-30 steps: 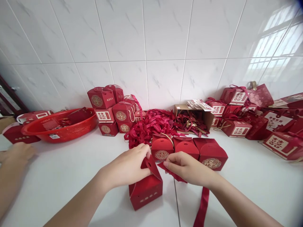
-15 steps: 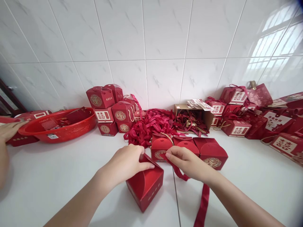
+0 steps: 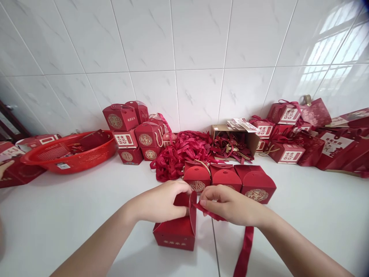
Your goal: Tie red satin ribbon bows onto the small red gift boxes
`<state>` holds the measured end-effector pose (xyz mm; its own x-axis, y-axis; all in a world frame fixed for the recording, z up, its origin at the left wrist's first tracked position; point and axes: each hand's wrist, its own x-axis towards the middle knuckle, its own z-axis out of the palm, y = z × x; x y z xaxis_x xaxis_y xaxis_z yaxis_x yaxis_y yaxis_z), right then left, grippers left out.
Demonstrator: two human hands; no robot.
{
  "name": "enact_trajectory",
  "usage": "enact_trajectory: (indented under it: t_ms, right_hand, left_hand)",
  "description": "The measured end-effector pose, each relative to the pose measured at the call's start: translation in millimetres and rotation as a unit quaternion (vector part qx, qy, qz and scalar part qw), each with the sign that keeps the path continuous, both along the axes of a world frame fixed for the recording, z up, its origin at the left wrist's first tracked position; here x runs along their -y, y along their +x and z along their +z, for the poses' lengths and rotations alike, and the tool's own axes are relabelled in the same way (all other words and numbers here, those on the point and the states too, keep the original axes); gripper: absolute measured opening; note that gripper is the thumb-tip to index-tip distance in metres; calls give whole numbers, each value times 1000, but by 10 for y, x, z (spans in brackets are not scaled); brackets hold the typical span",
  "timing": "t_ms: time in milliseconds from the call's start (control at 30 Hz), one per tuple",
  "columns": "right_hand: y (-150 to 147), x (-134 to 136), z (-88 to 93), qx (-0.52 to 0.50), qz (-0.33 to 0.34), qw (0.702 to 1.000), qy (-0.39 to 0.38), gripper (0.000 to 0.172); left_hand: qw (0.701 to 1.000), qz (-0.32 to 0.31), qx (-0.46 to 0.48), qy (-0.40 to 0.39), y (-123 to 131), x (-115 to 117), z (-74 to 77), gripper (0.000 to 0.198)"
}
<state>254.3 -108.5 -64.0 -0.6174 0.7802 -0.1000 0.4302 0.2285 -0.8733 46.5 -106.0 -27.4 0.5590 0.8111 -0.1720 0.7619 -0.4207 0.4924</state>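
Note:
A red gift box (image 3: 175, 232) stands in front of me with its top flap raised. My left hand (image 3: 170, 200) has its fingers curled around the upper part of this box, behind the upright flap; some fingertips are hidden. Just right of the flap, my right hand (image 3: 220, 202) pinches a dark red ribbon (image 3: 244, 252), whose end touches the flap near its hole. The rest of the ribbon hangs below my right wrist toward the near edge of the view.
Three red boxes (image 3: 258, 184) stand in a row behind my hands. Beyond are a ribbon pile (image 3: 187, 150) and an open carton (image 3: 252, 142). Stacked boxes (image 3: 127, 138) and a red basket (image 3: 77, 163) are left, more boxes (image 3: 288, 154) right. Another person's hand shows at the left edge.
The box has turned, and its flap now stands upright. My right hand has brought the ribbon end down against the flap. The other person's hand has moved further out of view.

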Motion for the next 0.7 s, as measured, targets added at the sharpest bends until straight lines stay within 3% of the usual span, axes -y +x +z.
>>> enact_trajectory:
  t_ms: [300,700]
  right_hand:
    - [19,66,30,38,-4,994,99,20]
    - [20,100,37,38,-7,990,133,19]
  left_hand:
    - [998,-35,30,-34,-14,-37,-47,31]
    - [996,-52,60,-47,24,-33,-44,16]
